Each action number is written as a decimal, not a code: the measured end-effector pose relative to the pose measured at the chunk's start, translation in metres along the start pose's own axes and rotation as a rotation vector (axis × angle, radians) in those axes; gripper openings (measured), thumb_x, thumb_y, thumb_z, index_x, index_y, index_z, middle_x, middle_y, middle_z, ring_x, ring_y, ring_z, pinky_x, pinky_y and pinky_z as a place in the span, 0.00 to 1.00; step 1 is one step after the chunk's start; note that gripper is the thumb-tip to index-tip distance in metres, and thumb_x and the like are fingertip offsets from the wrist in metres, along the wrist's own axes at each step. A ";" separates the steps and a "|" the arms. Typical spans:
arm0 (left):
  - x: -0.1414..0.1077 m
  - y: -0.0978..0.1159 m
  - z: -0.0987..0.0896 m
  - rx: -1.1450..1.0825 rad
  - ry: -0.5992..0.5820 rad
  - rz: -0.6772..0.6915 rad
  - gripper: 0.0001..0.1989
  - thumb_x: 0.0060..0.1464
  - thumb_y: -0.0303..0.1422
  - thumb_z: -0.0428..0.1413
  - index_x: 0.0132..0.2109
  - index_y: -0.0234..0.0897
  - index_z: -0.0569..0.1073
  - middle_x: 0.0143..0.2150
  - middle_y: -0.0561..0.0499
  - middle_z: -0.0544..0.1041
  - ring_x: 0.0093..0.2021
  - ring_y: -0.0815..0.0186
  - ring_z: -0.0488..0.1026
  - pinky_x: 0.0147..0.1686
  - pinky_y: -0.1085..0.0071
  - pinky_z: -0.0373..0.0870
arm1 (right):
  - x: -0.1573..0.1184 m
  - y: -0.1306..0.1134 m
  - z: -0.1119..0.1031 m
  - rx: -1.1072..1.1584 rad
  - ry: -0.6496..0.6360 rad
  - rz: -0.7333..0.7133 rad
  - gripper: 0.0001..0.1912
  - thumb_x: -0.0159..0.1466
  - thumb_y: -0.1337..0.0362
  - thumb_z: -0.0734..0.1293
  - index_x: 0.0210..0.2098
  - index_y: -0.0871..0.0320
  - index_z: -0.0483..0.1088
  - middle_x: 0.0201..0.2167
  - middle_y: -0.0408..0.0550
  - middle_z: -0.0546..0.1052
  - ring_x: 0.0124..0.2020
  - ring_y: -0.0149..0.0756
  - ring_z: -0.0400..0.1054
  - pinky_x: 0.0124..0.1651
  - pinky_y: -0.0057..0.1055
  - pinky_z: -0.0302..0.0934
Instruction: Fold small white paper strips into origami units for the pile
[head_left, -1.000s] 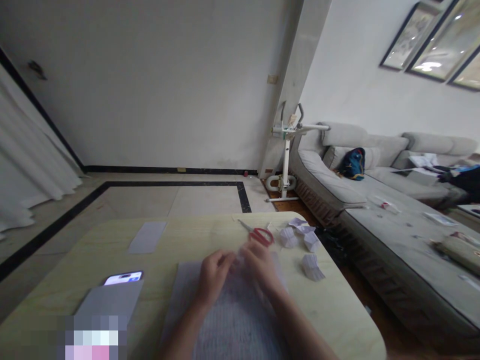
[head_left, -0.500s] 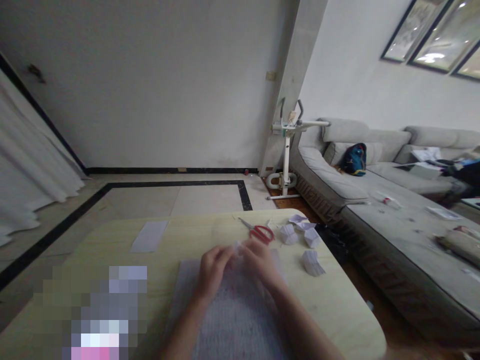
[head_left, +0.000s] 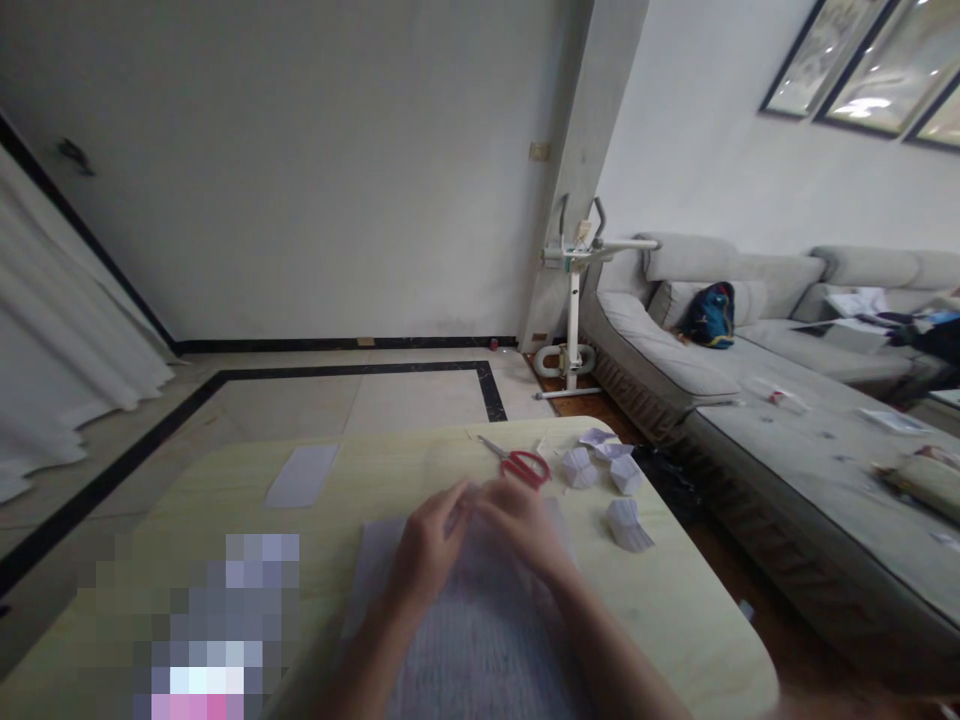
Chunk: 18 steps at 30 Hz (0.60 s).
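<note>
My left hand point(head_left: 433, 535) and my right hand point(head_left: 521, 522) meet fingertip to fingertip above a large greyish sheet point(head_left: 480, 650) on the table. Both are closed in a pinch. Between the fingertips a small pale piece of paper point(head_left: 472, 488) shows, mostly hidden by the fingers. Just beyond the right hand lie scissors with red handles point(head_left: 527, 467), blades pointing to the far left. To the right, several folded, creased paper pieces lie loose, the nearest a pleated lined paper piece point(head_left: 628, 526).
A flat white paper point(head_left: 301, 477) lies at the far left of the pale wooden table point(head_left: 697, 640). A blurred-out patch point(head_left: 217, 620) covers the table's near left. Beyond the right edge stand a black plastic bag point(head_left: 664, 480) and a grey sofa point(head_left: 810, 480).
The fingertips have drawn closer around the small pale piece, so less of it shows. The whole view has shifted slightly. Scissors and loose papers lie as before.
</note>
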<state>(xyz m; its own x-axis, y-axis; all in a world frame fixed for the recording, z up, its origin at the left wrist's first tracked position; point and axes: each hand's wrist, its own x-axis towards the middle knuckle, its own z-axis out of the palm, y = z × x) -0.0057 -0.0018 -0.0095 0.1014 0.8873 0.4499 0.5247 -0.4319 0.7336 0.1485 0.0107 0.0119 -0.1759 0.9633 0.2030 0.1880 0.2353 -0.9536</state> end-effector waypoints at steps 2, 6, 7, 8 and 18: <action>-0.001 0.001 0.002 -0.036 0.008 -0.029 0.18 0.58 0.34 0.50 0.54 0.35 0.69 0.46 0.44 0.77 0.45 0.62 0.75 0.46 0.68 0.71 | -0.001 -0.004 -0.001 0.067 -0.042 -0.013 0.11 0.57 0.58 0.68 0.34 0.59 0.71 0.29 0.46 0.73 0.31 0.33 0.67 0.34 0.29 0.61; 0.000 0.006 0.003 -0.124 -0.003 -0.091 0.17 0.57 0.35 0.51 0.52 0.36 0.71 0.45 0.45 0.78 0.44 0.62 0.75 0.46 0.69 0.71 | 0.000 -0.005 -0.002 0.133 -0.037 -0.005 0.10 0.58 0.58 0.67 0.34 0.59 0.71 0.31 0.47 0.74 0.33 0.35 0.68 0.36 0.30 0.62; 0.000 0.008 0.003 -0.145 -0.014 -0.101 0.16 0.57 0.35 0.51 0.51 0.36 0.72 0.45 0.46 0.78 0.44 0.62 0.75 0.46 0.69 0.71 | 0.000 -0.004 -0.002 0.127 -0.016 -0.002 0.10 0.58 0.58 0.67 0.35 0.59 0.71 0.31 0.47 0.74 0.33 0.35 0.68 0.36 0.30 0.62; 0.001 0.010 0.002 -0.162 -0.025 -0.110 0.16 0.57 0.35 0.51 0.51 0.37 0.72 0.46 0.46 0.78 0.45 0.62 0.75 0.46 0.69 0.71 | 0.001 -0.003 -0.002 0.118 0.004 0.001 0.10 0.58 0.59 0.67 0.36 0.58 0.71 0.31 0.47 0.74 0.33 0.35 0.68 0.36 0.31 0.62; -0.003 0.009 0.011 -0.172 0.011 -0.164 0.16 0.59 0.34 0.47 0.51 0.35 0.70 0.48 0.44 0.76 0.46 0.61 0.75 0.45 0.69 0.71 | 0.000 0.009 0.003 -0.089 0.113 -0.069 0.07 0.60 0.64 0.63 0.37 0.59 0.71 0.29 0.47 0.74 0.29 0.33 0.67 0.31 0.28 0.61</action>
<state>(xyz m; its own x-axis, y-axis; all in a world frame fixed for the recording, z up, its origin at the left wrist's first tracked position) 0.0077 -0.0068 -0.0101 0.0170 0.9466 0.3219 0.3820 -0.3037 0.8728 0.1474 0.0123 0.0022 -0.0821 0.9518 0.2956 0.2652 0.3067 -0.9141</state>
